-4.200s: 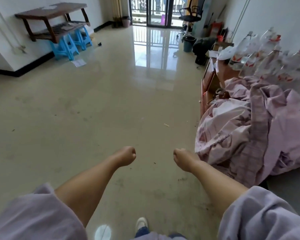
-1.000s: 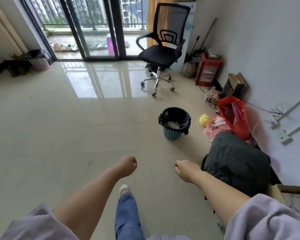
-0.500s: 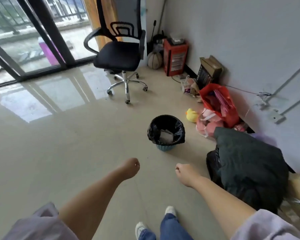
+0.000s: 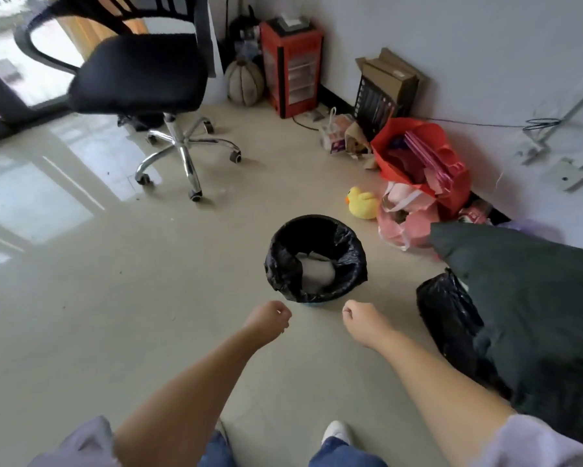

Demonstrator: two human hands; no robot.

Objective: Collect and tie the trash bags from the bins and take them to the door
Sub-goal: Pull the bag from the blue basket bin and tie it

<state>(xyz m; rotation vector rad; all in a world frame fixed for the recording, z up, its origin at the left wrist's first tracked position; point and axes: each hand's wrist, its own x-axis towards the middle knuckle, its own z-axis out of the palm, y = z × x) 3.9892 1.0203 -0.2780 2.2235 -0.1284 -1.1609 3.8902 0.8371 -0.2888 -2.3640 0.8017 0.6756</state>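
Observation:
A small blue bin (image 4: 312, 302) stands on the floor just ahead of me, lined with a black trash bag (image 4: 349, 257) folded over its rim. Pale paper waste lies inside. My left hand (image 4: 268, 320) is curled into a fist and holds nothing, just short of the bin's near left side. My right hand (image 4: 362, 319) is also a fist with nothing in it, near the bin's right side. Neither hand touches the bag.
A black office chair (image 4: 142, 79) on castors stands at the back left. Along the right wall lie a red bag (image 4: 418, 156), a pink bag (image 4: 404, 224), a yellow duck toy (image 4: 362, 203), a red cabinet (image 4: 291, 67) and a dark bundle (image 4: 525, 298).
I have walked across the room up to the bin, which now sits close in front of my hands. Both hands stayed clenched and held out ahead.

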